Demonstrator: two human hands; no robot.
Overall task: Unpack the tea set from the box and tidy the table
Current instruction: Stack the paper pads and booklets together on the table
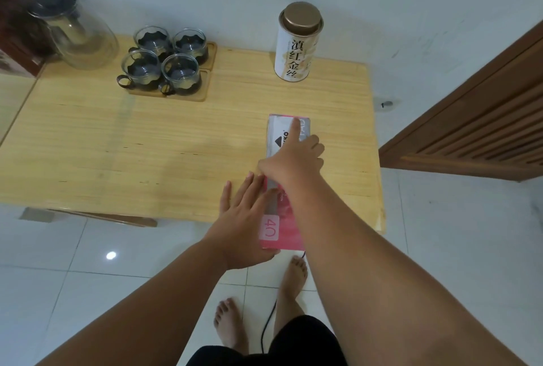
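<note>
The right hand's (293,157) fingers (295,127) are partly curled, with the forefinger stretched out and pressing flat on the far, silver end of a long pink and silver box (283,189) — pressing on it, not gripping it. The left hand (246,218) lies with its fingers spread and flat against the box's left edge near the middle, the palm over the desk's (117,145) near rim; nothing is clasped in it. The box lies flat lengthwise on the right part of the wooden desk, its near pink end jutting past the desk's front edge. Beyond it, at the far right corner, stands a white tea tin (297,45) with a bronze lid, upright. At the far left, four glass cups (166,63) sit close together on wooden coasters (188,95), and a glass teapot (73,30) with a dark lid stands just left of them.
</note>
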